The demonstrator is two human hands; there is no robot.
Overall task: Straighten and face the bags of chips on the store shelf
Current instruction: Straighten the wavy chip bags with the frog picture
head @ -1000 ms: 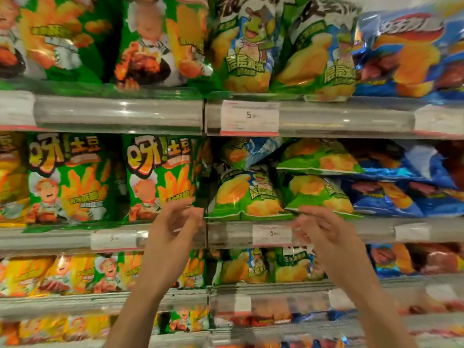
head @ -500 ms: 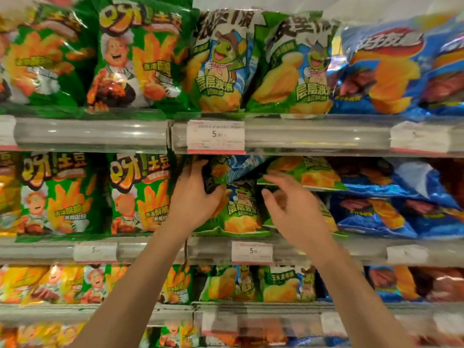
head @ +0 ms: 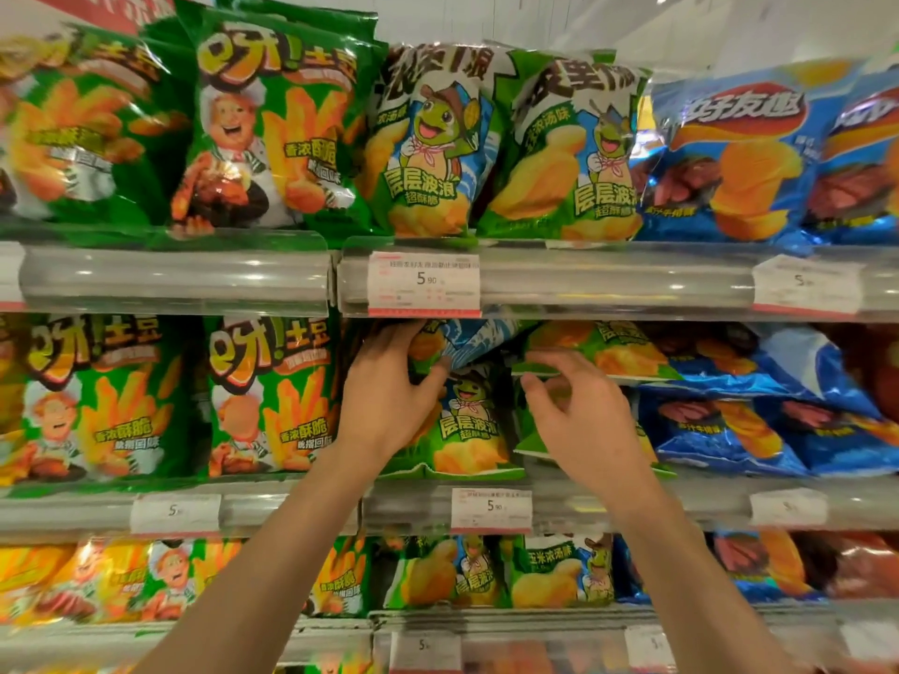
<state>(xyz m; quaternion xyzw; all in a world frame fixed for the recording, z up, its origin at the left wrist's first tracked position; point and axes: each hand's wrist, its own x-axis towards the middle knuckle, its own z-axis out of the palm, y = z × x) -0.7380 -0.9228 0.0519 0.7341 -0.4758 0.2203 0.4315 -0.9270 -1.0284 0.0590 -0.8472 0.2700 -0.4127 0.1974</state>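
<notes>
Chip bags on the top shelf (head: 175, 279), counted
Two chef bags (head: 272, 133), two frog bags (head: 428, 143), two blue bags (head: 739, 158) (edge ones cut off); two hands (head: 389, 396).

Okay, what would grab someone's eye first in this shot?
Two bare hands on the middle shelf: the left hand grips a tilted frog-mascot bag, the right hand reaches the green bag lying flat beside it. Above, upright frog-mascot bags stand over a 5.90 price tag.

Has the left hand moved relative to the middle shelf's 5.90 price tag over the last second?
Yes. The left hand has gone up and in, from level with the tag to the frog chip bag above.
</notes>
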